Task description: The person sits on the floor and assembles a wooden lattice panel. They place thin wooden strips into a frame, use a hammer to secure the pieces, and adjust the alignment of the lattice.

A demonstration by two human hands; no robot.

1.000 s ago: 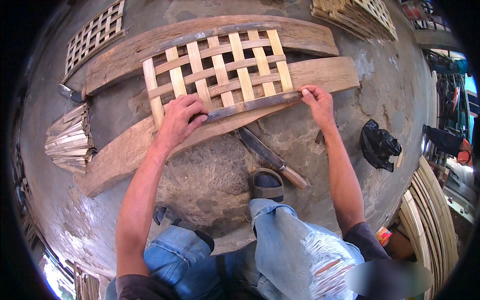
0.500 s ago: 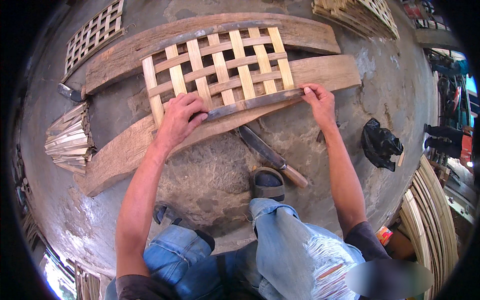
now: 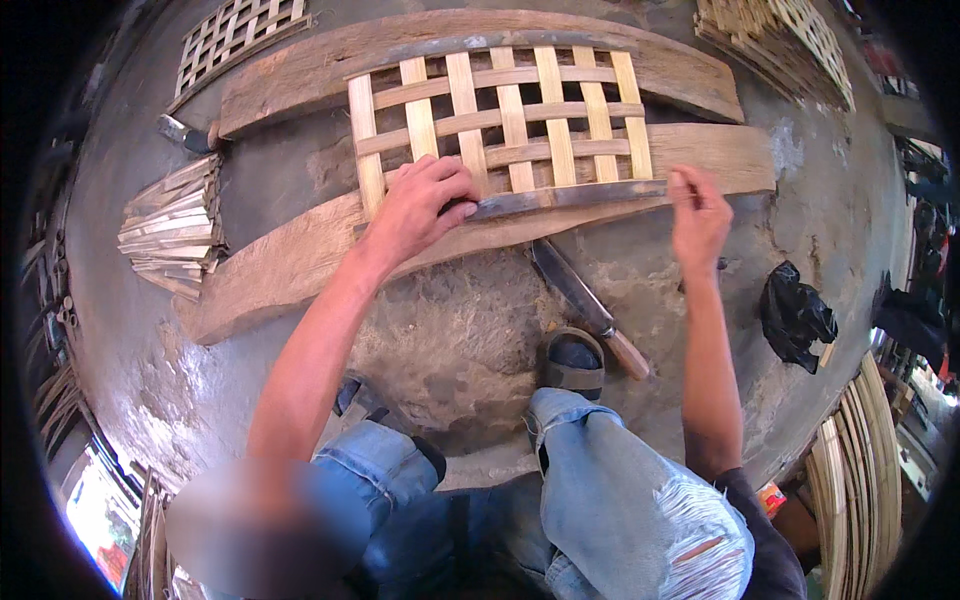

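A woven lattice panel of pale split-bamboo slats (image 3: 508, 120) lies across two curved wooden planks, its long near and far edges bordered by dark strips. My left hand (image 3: 425, 205) is closed over the near left part of the panel, thumb along the dark near strip (image 3: 570, 198). At that strip's right end, my right hand (image 3: 700, 215) has thumb and fingers pinched together; the exact contact at the tips is hard to see. Below the near plank (image 3: 285, 265), a large knife (image 3: 590, 310) with a wooden handle lies on the ground, its tip toward the panel.
The far plank (image 3: 470, 25) runs behind the panel. A bundle of split slats (image 3: 178, 225) lies at left, and another lattice panel (image 3: 235, 45) at far left. Stacked panels (image 3: 775, 45) stand far right. A black plastic bag (image 3: 795, 318) and long curved strips (image 3: 855, 470) are at right.
The view has shifted, so the scene sits further right and higher. My right fingers have drawn closer together at the strip's end. The left hand keeps its place on the panel.
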